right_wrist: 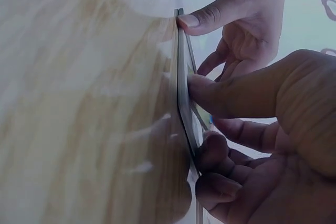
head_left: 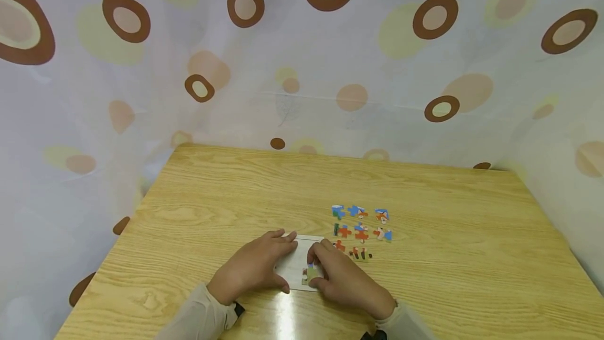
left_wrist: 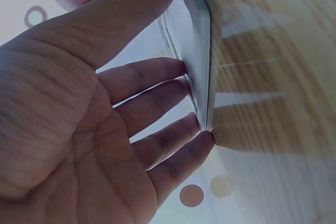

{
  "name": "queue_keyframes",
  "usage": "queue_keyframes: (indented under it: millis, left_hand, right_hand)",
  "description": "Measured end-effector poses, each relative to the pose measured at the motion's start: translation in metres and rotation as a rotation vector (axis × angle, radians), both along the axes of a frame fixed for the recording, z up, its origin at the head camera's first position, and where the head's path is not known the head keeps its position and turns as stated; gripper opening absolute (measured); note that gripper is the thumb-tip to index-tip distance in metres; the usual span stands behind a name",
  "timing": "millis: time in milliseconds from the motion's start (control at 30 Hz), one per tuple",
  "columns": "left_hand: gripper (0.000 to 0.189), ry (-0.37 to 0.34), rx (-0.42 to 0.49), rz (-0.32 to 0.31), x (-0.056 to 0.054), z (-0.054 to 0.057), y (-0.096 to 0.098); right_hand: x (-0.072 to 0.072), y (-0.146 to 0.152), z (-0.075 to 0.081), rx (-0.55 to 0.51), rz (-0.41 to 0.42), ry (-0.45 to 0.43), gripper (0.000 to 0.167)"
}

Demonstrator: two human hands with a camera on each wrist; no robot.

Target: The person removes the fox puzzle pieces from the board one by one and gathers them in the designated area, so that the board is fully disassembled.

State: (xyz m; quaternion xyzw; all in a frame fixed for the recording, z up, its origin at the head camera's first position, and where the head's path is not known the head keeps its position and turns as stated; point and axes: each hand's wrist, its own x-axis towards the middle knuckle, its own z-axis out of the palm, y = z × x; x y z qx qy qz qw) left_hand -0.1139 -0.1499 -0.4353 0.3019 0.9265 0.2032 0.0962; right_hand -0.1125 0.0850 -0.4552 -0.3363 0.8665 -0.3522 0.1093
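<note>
A shallow white puzzle tray (head_left: 292,261) lies on the table between the two hands. My left hand (head_left: 255,264) spans its left side, the thumb at the near edge and the other fingers toward the far edge. In the left wrist view the fingers (left_wrist: 152,74) look nearly straight as their tips touch the tray's rim (left_wrist: 202,51). My right hand (head_left: 337,277) pinches a greenish jigsaw piece (head_left: 310,275) at the tray's near right part. The right wrist view has this piece (right_wrist: 201,115) tilted behind the thumb; the fingers partly cover it.
Several loose jigsaw pieces (head_left: 361,234) lie in rough rows just beyond and right of the tray, one partly behind the right hand. The wooden table (head_left: 472,235) meets a patterned curtain (head_left: 302,67) at the back and sides.
</note>
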Motion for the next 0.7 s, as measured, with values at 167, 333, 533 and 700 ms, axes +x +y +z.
queue_keyframes:
  millis: [167,333,533,700]
  left_hand:
    - [0.089,-0.014,0.002,0.002,0.000,0.001,0.000]
    - [0.091,-0.013,0.009,-0.003,0.000,-0.002,0.000]
    - [0.091,-0.004,-0.011,-0.008,0.000,-0.003,-0.001]
    - [0.091,0.000,-0.017,-0.012,-0.001,-0.002,-0.002]
  right_hand:
    - [0.001,-0.002,0.002,-0.019,-0.042,-0.044,0.025]
    - [-0.002,0.009,0.001,-0.077,-0.104,-0.071,0.020]
    - [-0.012,0.047,0.003,-0.123,-0.155,0.011,0.021]
    - [-0.015,0.082,0.005,-0.117,-0.229,0.051,0.020]
